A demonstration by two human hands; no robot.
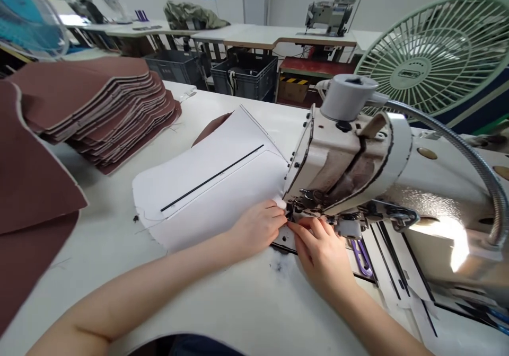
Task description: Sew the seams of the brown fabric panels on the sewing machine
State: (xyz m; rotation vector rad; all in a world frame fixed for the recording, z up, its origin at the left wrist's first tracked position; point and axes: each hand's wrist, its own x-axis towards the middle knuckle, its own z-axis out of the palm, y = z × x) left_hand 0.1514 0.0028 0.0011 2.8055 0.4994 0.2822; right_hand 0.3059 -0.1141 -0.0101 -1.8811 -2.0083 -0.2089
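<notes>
2 hands, 2 sewing machines, 2 fans, 2 crates

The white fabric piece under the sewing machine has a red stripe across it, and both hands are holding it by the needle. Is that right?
Not quite. The stripe on the white fabric piece is black, not red, as the head view shows. The rest holds: the left hand and right hand both press on it by the needle of the sewing machine.

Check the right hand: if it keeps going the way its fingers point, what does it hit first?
The right hand points up-left toward the needle area. First in line is probably the left hand's fingers, almost touching its fingers, then the cream metal sewing machine head. Depth is unclear.
</notes>
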